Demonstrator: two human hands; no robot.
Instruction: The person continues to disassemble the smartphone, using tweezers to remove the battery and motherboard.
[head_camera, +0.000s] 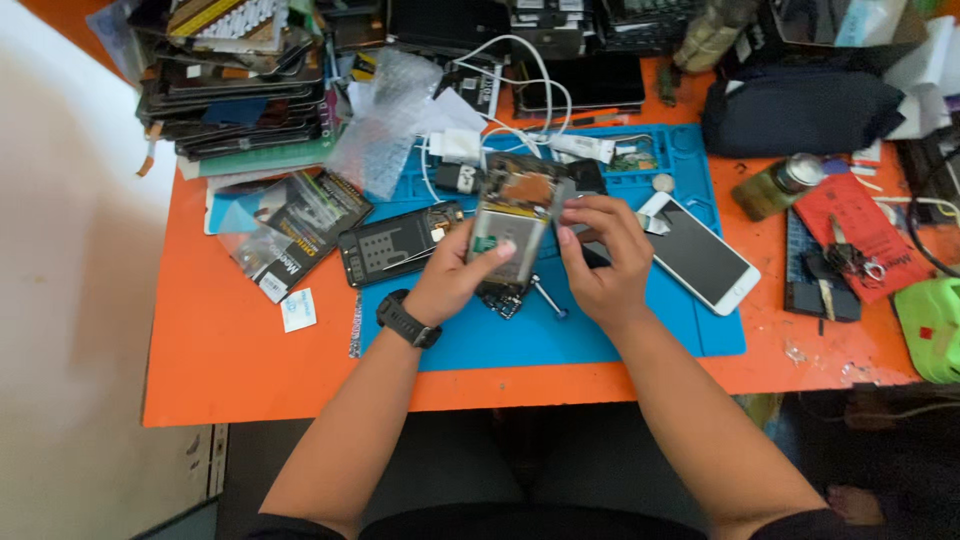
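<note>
Both hands hold an opened phone body (515, 220) above a blue work mat (560, 335); its insides face up, with a silver battery and copper-coloured parts showing. My left hand (455, 275), with a black watch on the wrist, grips its lower left side, thumb resting on the battery. My right hand (600, 255) holds the right edge, fingertips near the top. A small metal tool (548, 298) lies on the mat just under the hands.
On the mat lie a white phone (700, 255) face up at the right and a dark phone panel (398, 243) at the left. A stack of screens (235, 85) fills the back left. A dark pouch (800, 110), small bottle (775, 185), red packet (862, 232) sit right.
</note>
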